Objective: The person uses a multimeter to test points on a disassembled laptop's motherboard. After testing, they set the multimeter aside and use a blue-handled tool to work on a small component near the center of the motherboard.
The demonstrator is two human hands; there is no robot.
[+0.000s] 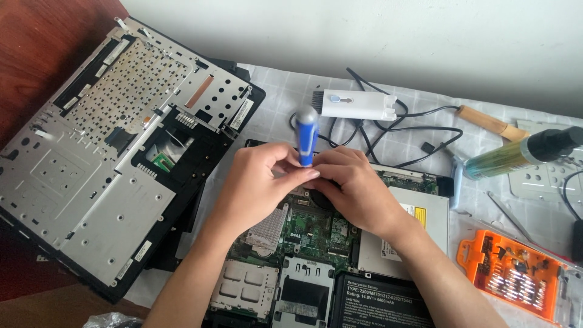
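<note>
Head view: my left hand point(258, 182) and right hand point(355, 185) both pinch one blue screwdriver point(307, 138), upright over the laptop base point(316, 243) at the table's near edge. One keyboard cover point(109, 133) already lies off, left; boards remain fitted. One orange bit case point(513, 273) sits right.
</note>
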